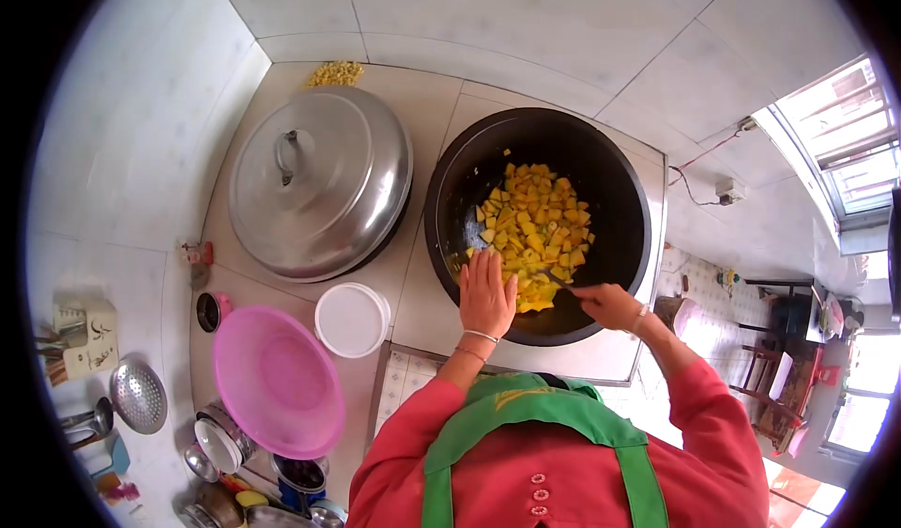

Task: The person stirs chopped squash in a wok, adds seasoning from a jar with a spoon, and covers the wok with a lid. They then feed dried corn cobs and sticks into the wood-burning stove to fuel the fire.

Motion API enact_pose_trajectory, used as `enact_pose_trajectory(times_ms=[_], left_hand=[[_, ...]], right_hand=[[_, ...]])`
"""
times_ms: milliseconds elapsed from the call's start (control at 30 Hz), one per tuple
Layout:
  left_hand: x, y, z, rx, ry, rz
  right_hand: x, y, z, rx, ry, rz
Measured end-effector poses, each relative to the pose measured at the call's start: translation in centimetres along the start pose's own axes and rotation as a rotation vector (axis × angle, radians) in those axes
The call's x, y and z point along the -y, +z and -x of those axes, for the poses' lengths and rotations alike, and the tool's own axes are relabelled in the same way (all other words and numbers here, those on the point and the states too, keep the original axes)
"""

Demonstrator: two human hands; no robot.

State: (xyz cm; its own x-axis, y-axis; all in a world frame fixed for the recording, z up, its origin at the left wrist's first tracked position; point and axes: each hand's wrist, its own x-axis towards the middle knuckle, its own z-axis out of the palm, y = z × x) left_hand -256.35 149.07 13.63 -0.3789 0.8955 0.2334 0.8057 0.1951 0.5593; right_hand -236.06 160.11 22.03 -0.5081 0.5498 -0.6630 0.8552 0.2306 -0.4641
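A large black wok [624, 199] is set into the tiled counter and holds many yellow-orange chunks [535, 218], heaped from its middle to its near side. My right hand [610, 306] is closed round the handle of a spatula [554, 280] at the wok's right near rim; the blade reaches in among the chunks. My left hand [487, 293] lies palm down over the wok's near left edge, fingers stretched out and pointing away from me, beside the chunks. Nothing shows in its grasp.
Left of the wok, a domed metal lid [328, 181] covers another pot. Nearer are a white round lidded tub [352, 320], a pink basin [277, 382] and a pink cup [212, 312]. Small yellow pieces [335, 74] lie behind the lid. A perforated ladle [139, 397] hangs left.
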Motion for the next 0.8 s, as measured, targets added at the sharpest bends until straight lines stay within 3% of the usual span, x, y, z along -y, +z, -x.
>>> enact_pose_trajectory(times_ms=[133,233,333,467,600,667,800], left_hand=[[-0.3,0.2,-0.6,0.021,-0.004,-0.022],[-0.4,0.2,-0.5,0.026,-0.002,-0.054],[-0.4,0.4,-0.4,0.024,-0.001,-0.065],[-0.4,0.5,-0.3,0.020,-0.016,-0.078],[-0.1,0.8,0.0,0.023,-0.006,-0.098],[-0.3,0.6,-0.3,0.007,-0.003,-0.099],[-0.2,0.6,0.0,0.034,-0.020,-0.069]], right_hand=[[-3.0,2.0,-1.3,-0.001,-0.037,0.138],[-3.2,6.0,-7.4,-0.313,-0.077,0.107],[-2.6,3.7,-11.8,-0.516,-0.155,0.058],[-1.0,-1.5,-14.2,-0.609,-0.207,-0.010],[-1.5,-0.5,-15.0,-0.638,-0.019,-0.185],[-5.1,4.8,-15.2,-0.665,-0.098,0.095],[-3.8,3.3,-5.3,-0.304,0.041,0.069]])
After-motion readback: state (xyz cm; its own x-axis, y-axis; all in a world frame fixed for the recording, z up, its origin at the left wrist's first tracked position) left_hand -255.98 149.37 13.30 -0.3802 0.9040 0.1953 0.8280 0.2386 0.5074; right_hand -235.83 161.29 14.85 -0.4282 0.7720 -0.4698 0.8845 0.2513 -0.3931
